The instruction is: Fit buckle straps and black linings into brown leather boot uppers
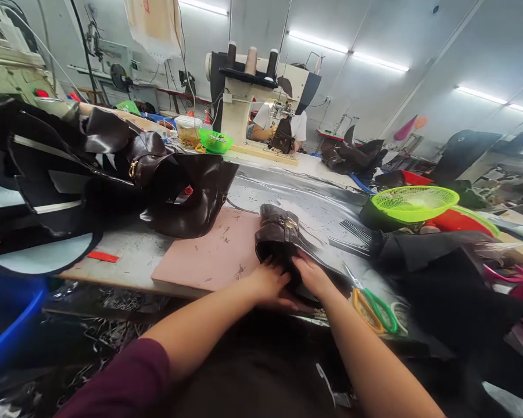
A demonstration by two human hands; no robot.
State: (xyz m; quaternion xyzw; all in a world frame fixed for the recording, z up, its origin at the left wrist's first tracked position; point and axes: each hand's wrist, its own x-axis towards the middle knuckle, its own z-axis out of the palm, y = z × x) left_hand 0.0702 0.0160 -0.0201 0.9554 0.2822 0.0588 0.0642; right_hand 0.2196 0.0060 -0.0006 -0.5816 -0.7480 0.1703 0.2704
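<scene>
Dark brown leather makes up the boot upper (pixel 279 223) in front of me, with a buckled strap across it and a black lining. It lies partly over the edge of a pink board (pixel 213 249). My left hand (pixel 272 283) is closed at its near opening, fingertips against the dark lining. On the opening's right edge, my right hand (pixel 310 271) pinches the leather, thumb toward the inside. Some of the fingers of both hands are hidden by the upper. Just right of my right hand lie scissors (pixel 368 307) with orange and green handles.
More brown boot uppers (pixel 196 197) are heaped at the left. A sewing machine (pixel 239 98) stands behind the table, with a person beyond it. To the right are a lime-green basket (pixel 414 200) and black material (pixel 453 284). A red strip (pixel 103 256) lies near the left edge.
</scene>
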